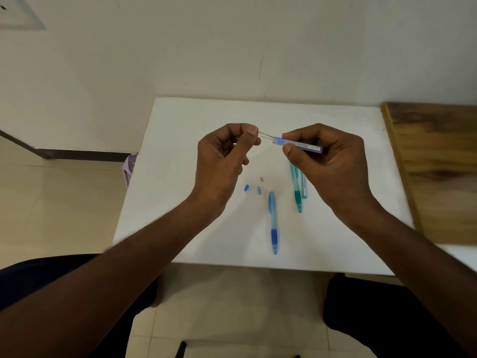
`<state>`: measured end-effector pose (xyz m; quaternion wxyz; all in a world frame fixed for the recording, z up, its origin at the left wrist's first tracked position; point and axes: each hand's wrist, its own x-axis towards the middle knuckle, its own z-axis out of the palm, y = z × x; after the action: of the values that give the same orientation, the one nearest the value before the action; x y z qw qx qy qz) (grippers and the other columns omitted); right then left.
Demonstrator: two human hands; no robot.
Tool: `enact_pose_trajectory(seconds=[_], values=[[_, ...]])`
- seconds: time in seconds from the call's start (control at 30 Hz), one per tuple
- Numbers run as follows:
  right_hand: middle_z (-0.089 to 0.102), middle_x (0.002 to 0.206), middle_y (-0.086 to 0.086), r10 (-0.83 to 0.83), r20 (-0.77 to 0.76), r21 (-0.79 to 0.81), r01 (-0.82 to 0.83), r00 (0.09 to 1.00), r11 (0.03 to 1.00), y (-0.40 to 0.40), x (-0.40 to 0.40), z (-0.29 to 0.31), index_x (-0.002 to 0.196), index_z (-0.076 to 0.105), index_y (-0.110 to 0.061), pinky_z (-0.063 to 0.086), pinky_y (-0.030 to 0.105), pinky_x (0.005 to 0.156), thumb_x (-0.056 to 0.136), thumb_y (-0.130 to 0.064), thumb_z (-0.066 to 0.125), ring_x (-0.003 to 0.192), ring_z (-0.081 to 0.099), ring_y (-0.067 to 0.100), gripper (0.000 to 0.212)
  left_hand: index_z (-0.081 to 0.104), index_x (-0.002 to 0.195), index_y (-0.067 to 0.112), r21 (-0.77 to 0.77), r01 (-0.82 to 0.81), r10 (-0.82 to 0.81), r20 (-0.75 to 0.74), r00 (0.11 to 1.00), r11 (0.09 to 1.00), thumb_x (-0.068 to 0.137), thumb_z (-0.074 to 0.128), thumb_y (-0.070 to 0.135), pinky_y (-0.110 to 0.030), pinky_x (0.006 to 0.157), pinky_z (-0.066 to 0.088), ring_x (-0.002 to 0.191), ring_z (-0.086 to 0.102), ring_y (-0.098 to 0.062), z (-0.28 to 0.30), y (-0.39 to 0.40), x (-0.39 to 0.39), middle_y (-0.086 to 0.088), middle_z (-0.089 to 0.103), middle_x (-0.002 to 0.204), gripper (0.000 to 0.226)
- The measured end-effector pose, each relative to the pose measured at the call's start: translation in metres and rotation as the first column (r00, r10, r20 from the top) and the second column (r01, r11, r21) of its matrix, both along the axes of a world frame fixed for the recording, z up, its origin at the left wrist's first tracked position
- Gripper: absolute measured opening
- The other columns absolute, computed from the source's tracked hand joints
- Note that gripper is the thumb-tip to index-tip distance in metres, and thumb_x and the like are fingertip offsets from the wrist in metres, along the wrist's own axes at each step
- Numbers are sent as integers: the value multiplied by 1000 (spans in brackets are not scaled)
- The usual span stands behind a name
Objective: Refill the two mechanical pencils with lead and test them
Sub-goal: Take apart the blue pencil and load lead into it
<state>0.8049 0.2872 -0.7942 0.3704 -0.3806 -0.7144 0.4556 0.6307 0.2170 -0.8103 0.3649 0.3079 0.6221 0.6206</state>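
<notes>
My right hand (327,161) grips a clear blue lead case (296,143) above the white table (335,117). Thin leads (265,135) stick out of the case's left end, and my left hand (224,158) pinches their tips between thumb and forefinger. A blue mechanical pencil (273,222) lies on the table, tip toward me. A green mechanical pencil (296,188) lies to its right, partly under my right hand, with a second lead case (304,188) beside it. A blue cap (246,187), a pale blue cap (259,190) and a small eraser (262,179) lie near the blue pencil's top.
A wooden surface (438,164) adjoins the table on the right. A wall stands just behind the table. A pale purple object (129,166) shows at the table's left edge. My knees sit below the near edge over a tiled floor.
</notes>
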Motion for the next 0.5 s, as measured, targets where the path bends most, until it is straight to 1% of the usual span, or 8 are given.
enact_pose_trajectory(seconds=[0.1, 0.13, 0.2, 0.27, 0.37, 0.43, 0.5], values=[[81, 93, -1, -5, -97, -175, -12, 995, 984, 0, -4, -5, 101, 78, -19, 62, 29, 78, 93, -11, 78, 79, 74, 14, 12, 73, 105, 14, 33, 17, -13, -108, 994, 999, 105, 64, 24, -16, 59, 48, 68, 61, -6, 1, 1, -4, 1, 76, 93, 14], [81, 93, 1, -10, -127, -231, -20, 992, 973, -1, -5, -6, 101, 78, -17, 62, 30, 76, 92, -8, 77, 76, 73, 16, 13, 72, 106, 14, 42, 25, -19, -140, 990, 999, 106, 63, 25, -15, 59, 48, 70, 61, -7, 2, 1, -5, 0, 75, 95, 14], [81, 94, 3, -26, -172, -326, -32, 985, 945, -1, -7, -9, 101, 78, -14, 62, 29, 75, 92, -5, 77, 77, 72, 18, 14, 71, 106, 15, 53, 39, -29, -182, 983, 998, 107, 61, 25, -15, 59, 48, 72, 60, -10, 2, 2, -9, -2, 74, 97, 14], [81, 96, 4, -49, -208, -407, -41, 977, 913, 0, -8, -12, 102, 78, -13, 62, 32, 77, 91, -3, 76, 80, 73, 20, 14, 70, 105, 16, 55, 53, -39, -218, 975, 997, 107, 60, 27, -14, 59, 47, 72, 60, -13, 2, 2, -10, -2, 73, 96, 14], [80, 92, 4, -70, -246, -481, -59, 967, 875, 1, -10, -14, 100, 77, -12, 63, 32, 78, 92, 0, 73, 80, 73, 19, 15, 70, 106, 17, 51, 65, -47, -299, 953, 997, 107, 60, 29, -14, 59, 47, 73, 61, -16, 3, 2, -11, 0, 71, 96, 16], [79, 90, 4, -72, -261, -511, -75, 963, 856, 1, -11, -14, 100, 76, -11, 63, 32, 78, 92, 1, 72, 78, 72, 18, 15, 70, 106, 18, 53, 65, -44, -330, 943, 996, 107, 60, 30, -16, 59, 49, 73, 61, -16, 2, 1, -12, 5, 70, 95, 16], [79, 89, 5, -70, -265, -544, -89, 962, 834, 0, -12, -16, 99, 77, -12, 64, 32, 79, 93, 1, 71, 76, 71, 19, 15, 69, 106, 20, 59, 62, -35, -373, 927, 996, 107, 59, 32, -26, 63, 54, 74, 61, -13, 1, 1, -13, 14, 68, 93, 16]])
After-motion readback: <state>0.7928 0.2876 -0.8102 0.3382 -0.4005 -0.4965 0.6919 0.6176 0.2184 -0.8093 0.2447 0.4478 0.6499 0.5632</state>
